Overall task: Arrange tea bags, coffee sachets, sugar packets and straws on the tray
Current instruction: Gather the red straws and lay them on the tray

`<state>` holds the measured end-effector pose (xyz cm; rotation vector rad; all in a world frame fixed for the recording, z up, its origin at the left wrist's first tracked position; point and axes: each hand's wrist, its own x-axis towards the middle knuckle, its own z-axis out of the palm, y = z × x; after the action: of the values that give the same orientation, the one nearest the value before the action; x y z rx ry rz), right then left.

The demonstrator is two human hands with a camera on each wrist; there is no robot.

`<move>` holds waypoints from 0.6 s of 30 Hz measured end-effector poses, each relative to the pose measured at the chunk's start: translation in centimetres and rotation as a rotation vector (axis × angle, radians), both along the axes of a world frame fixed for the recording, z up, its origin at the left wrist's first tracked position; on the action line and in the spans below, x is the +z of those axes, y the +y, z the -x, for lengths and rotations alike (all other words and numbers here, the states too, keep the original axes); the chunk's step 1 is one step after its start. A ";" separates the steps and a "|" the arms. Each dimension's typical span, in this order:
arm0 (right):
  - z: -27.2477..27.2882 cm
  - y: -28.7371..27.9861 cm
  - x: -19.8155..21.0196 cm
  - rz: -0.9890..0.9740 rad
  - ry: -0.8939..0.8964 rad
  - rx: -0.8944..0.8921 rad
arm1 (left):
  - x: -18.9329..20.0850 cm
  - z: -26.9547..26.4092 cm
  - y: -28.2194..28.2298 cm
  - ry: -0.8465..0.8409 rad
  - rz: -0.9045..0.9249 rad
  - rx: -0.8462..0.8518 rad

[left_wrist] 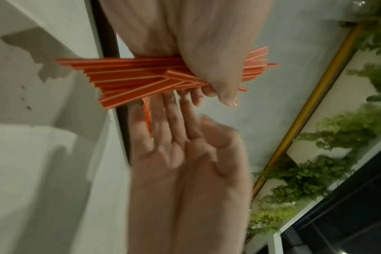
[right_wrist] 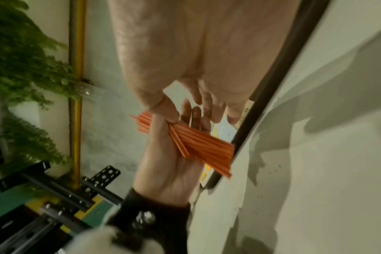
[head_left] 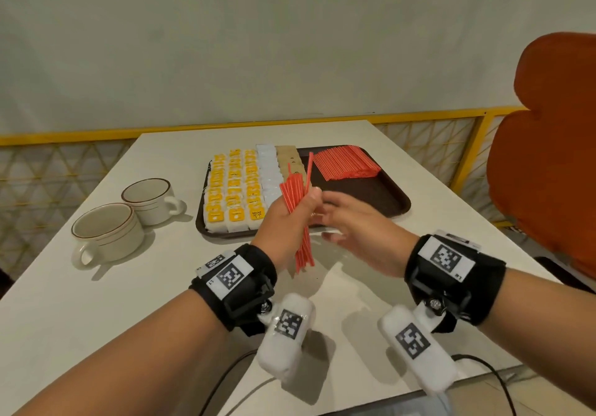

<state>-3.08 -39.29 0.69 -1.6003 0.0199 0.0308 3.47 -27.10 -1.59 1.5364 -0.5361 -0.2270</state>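
My left hand [head_left: 287, 225] grips a loose bundle of red straws [head_left: 295, 203] upright above the front edge of the brown tray [head_left: 383, 199]; one straw sticks up higher than the rest. In the left wrist view the bundle [left_wrist: 137, 75] fans out under the thumb. My right hand [head_left: 351, 219] is blurred, fingers straight, palm beside the bundle and holding nothing [left_wrist: 185, 151]. On the tray lie rows of yellow tea bags [head_left: 235, 190], white packets [head_left: 269, 170], brown sachets [head_left: 290, 157] and a flat row of red straws [head_left: 345, 162]. The right wrist view shows the bundle [right_wrist: 207, 147] in the left hand [right_wrist: 163, 163].
Two cream cups [head_left: 108, 232] [head_left: 148, 199] stand on the white table [head_left: 129, 303] left of the tray. An orange chair back [head_left: 548, 157] rises at the right. A yellow railing [head_left: 96, 132] runs behind the table. The tray's front right part is bare.
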 end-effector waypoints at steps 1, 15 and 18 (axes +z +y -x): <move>0.0 0.4 -0.5 0.037 -0.014 0.046 | 0.2 0.1 -0.3 0.050 0.032 0.002; -1.1 1.5 -0.9 0.206 -0.153 0.124 | -0.3 -0.1 -0.8 0.037 -0.067 0.012; -1.2 1.7 -1.3 0.231 -0.151 0.061 | 0.2 0.5 -0.9 0.029 -0.070 0.013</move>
<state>-1.87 -37.59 -0.62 -1.8303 -0.1476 -0.0463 2.95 -27.97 -1.42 1.6020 -0.4991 -0.2602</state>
